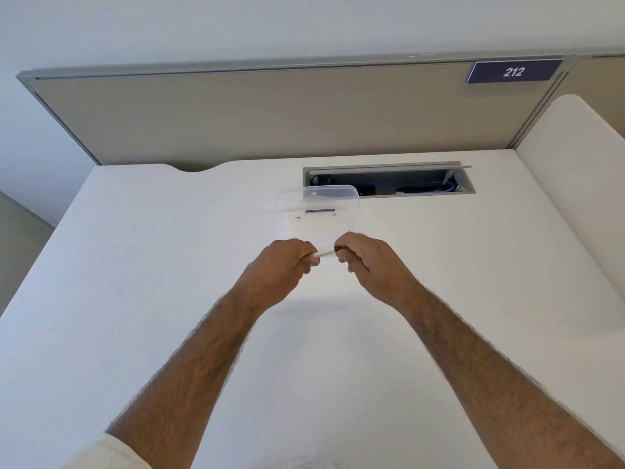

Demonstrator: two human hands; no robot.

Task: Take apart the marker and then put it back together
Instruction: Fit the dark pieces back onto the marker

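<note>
A thin white marker barrel (324, 253) is held level above the white desk, between both hands. My left hand (282, 267) pinches its left end and my right hand (367, 260) pinches its right end; both ends are hidden by the fingers. Just behind the hands sits a clear plastic container (351, 225) with a dark slim marker part (320, 210) lying inside it and a few tiny bits beside it.
A clear lid (329, 191) leans at the container's back. Behind it an open cable hatch (389, 179) is cut into the white desk (135, 265). A beige partition (270, 113) with a "212" sign (513, 72) closes off the back.
</note>
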